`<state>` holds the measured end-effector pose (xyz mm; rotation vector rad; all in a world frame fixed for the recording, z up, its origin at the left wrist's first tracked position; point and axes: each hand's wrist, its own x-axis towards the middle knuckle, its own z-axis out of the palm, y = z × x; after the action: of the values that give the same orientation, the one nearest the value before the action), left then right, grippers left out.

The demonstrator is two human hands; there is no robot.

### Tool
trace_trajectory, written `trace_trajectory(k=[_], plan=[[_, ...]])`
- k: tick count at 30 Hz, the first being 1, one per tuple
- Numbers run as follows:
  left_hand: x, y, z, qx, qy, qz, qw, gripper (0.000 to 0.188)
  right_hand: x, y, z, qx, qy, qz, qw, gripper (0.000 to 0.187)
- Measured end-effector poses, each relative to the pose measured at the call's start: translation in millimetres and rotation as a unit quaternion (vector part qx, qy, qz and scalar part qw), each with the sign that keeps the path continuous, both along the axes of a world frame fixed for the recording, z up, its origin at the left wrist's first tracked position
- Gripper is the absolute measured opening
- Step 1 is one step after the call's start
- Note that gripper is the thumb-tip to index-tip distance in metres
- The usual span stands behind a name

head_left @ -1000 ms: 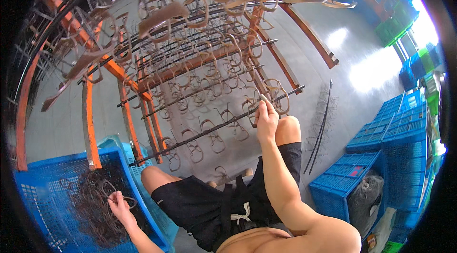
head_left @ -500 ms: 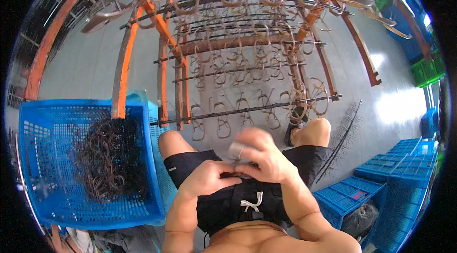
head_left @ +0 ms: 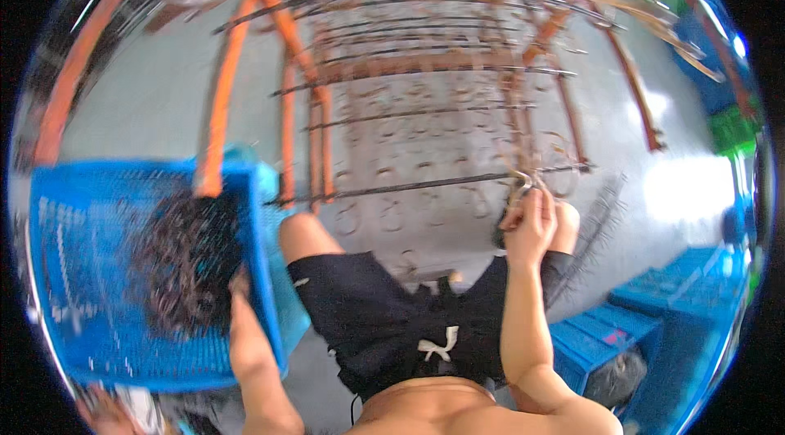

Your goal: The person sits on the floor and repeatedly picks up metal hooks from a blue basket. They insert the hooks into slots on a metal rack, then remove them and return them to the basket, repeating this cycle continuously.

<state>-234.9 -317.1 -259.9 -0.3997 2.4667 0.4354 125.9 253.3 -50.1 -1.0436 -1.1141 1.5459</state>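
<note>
My left hand (head_left: 239, 281), smeared by motion, reaches into the blue plastic basket (head_left: 266, 304) at the left. It is at the right side of a heap of tangled, dark, thin wire hooks (head_left: 184, 263); its fingers cannot be made out. Out in front, my right hand (head_left: 530, 218) is raised by the right end of the rack's lowest dark rod (head_left: 417, 188). Its fingers are closed around a thin, shiny curved piece (head_left: 523, 180), whose exact kind is blurred. Along that rod hang pale loop-shaped pieces (head_left: 349, 214), also blurred.
An orange metal rack (head_left: 221, 100) spans the front, with several dark rods of hanging loops. Blue crates (head_left: 605, 333) stand at the lower right beside a dark plastic bag (head_left: 617, 378). A bristly rod (head_left: 601, 222) lies on the floor at the right.
My hands were together over my lap. The left has moved left into the basket, and the right has moved forward and right to the rod's end. The view is now more blurred.
</note>
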Motion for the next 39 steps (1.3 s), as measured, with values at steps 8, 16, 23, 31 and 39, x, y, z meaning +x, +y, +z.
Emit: trace_trajectory(k=[8,16,23,31,39], plan=[[33,111,84,0.071,-0.042,0.020,0.996,0.090,-10,18,-14,0.032,-0.055,-0.114,0.991,0.016],[91,102,141,0.222,0.028,0.003,0.975,0.068,-44,-5,-22,-0.010,-0.061,-0.050,0.997,0.022],[87,45,58,0.139,0.207,-0.094,0.964,0.055,-54,1,-32,-0.068,0.041,-0.030,0.996,0.028],[112,106,132,-0.062,0.309,-0.235,0.919,0.034,-56,2,-26,-0.084,0.047,-0.022,0.995,0.031],[117,186,224,0.506,0.156,0.209,0.822,0.008,-73,-15,-35,0.202,-0.220,-0.053,0.953,0.028]])
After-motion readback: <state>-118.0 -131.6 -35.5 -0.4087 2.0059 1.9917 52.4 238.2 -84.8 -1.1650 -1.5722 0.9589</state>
